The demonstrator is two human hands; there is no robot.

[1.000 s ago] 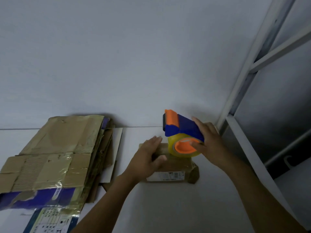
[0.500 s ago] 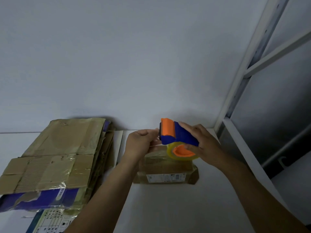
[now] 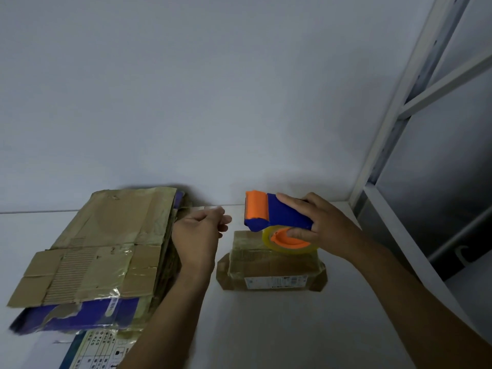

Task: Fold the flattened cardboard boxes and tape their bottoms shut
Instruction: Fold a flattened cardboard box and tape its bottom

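Observation:
My right hand (image 3: 323,230) grips a blue and orange tape dispenser (image 3: 269,213) with a roll of clear tape (image 3: 288,242), held just above a small folded cardboard box (image 3: 271,267) on the white table. The box is wrapped in glossy tape and has a white label on its near side. My left hand (image 3: 198,230) hovers left of the dispenser's orange blade end, its fingertips pinched together on what looks like the end of the clear tape, which is hardly visible. A stack of flattened cardboard boxes (image 3: 101,251) lies at the left.
The white table (image 3: 266,328) meets a plain wall at the back. A grey metal shelf frame (image 3: 394,145) rises at the right, its lower rail running along the table's right side. A printed blue and white sheet (image 3: 98,350) sticks out under the stack.
My left hand left the top of the small box, went to the dispenser's blade end, then drew away to the left. My right hand tilted the dispenser flatter above the box.

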